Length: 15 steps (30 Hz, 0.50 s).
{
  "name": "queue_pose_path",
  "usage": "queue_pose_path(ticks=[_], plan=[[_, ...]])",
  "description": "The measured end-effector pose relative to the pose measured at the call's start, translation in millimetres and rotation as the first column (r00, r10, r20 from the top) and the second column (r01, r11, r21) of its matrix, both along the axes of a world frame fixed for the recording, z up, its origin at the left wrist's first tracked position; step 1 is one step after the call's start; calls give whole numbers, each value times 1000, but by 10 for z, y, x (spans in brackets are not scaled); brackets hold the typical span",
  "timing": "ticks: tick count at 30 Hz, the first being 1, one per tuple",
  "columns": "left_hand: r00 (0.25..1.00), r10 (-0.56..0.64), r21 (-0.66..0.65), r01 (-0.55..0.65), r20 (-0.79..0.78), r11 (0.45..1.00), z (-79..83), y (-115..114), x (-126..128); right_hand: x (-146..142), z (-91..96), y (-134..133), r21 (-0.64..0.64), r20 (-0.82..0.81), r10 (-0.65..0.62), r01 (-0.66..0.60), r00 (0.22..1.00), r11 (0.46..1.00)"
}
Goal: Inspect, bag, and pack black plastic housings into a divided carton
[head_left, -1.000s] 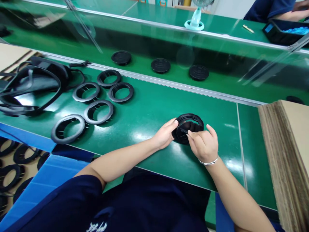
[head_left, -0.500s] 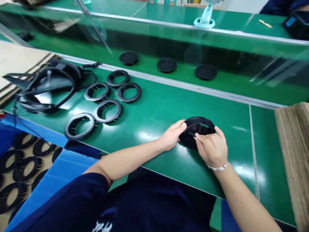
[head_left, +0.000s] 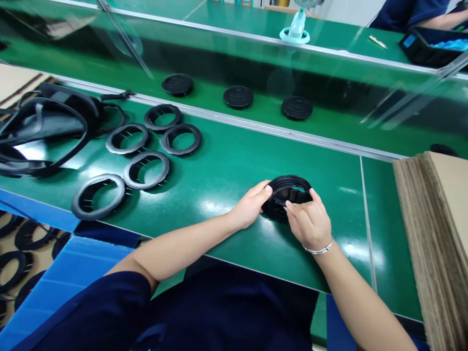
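Note:
A black round ring part [head_left: 288, 187] rests tilted on the green table [head_left: 226, 170], held between both hands. My left hand [head_left: 252, 204] grips its left edge with fingers curled round the rim. On the near right side of the part my right hand [head_left: 309, 222] pinches a small black piece, a bracelet on its wrist. Several loose black rings [head_left: 146, 168] lie in a group on the table to the left.
Three black round discs [head_left: 237, 96] sit on the conveyor belt beyond the metal rail. A black bag [head_left: 44, 126] lies at far left, a stack of cardboard sheets [head_left: 435, 234] at right, a blue bin with more rings [head_left: 22, 248] lower left. Another person's arm [head_left: 420, 14] shows top right.
Both hands keep hold of the ring part in the same spot; my right fingers have shifted slightly on its edge. The view swung right and back.

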<state>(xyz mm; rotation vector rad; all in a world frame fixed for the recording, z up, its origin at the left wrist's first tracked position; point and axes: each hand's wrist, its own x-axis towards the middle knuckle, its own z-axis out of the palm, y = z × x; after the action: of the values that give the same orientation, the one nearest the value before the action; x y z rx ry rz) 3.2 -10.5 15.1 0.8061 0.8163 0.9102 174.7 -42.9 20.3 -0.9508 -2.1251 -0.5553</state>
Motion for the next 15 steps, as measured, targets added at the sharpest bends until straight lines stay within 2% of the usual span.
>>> queue_pose_path(ticks=[6,12,15], plan=[[997,-12,20,14,-76,1000,-22,11,-20,-1,-28,9,-48,-12,8,-9,1000,999],[999,34,0,-34,26,999,9,-2,28,16,-116,50,-146,-60,23,-31,998,989],[998,37,-64,-34,42,997,12,5,46,29,-164,76,-195,-87,34,-50,996,979]])
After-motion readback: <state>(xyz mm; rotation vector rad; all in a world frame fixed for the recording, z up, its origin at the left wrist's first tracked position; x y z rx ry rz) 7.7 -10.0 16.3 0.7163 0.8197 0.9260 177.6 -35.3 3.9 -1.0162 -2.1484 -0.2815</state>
